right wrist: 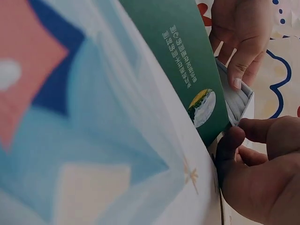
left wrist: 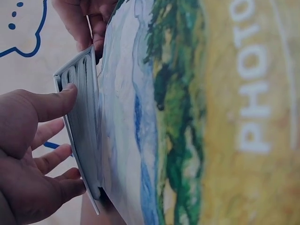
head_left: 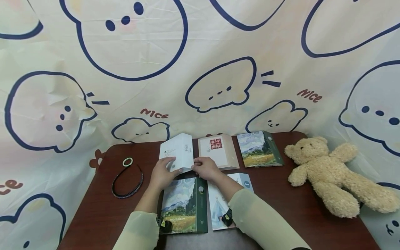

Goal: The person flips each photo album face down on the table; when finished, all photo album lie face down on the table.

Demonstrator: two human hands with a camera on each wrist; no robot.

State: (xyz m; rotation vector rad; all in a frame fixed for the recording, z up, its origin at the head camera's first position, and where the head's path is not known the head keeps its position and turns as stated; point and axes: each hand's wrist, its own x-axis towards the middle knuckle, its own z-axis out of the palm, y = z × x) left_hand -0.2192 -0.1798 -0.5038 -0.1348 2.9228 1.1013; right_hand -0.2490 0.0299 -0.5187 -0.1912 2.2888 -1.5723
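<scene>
A white album (head_left: 176, 150) with a thick spine stands tilted at the back left of the table, held by both hands. My left hand (head_left: 162, 173) grips its near left side, the thumb (left wrist: 58, 104) on the page edges and the fingers along the outer cover. At the spine's near corner my right hand (head_left: 207, 168) pinches the album with thumb and forefinger. Thick pages (left wrist: 82, 101) show between its covers. Just in front lies a landscape-painted photo album (head_left: 181, 208) with a green spine. A white book with a tent picture (head_left: 218, 205) lies under my right forearm.
A cream album with red characters (head_left: 214, 152) and another landscape album (head_left: 257, 149) lie along the back edge. A teddy bear (head_left: 328, 173) lies at the right. At the left are a dark headband (head_left: 125, 197) and a pale green ring (head_left: 127, 161). A printed cloth (head_left: 212, 45) hangs behind.
</scene>
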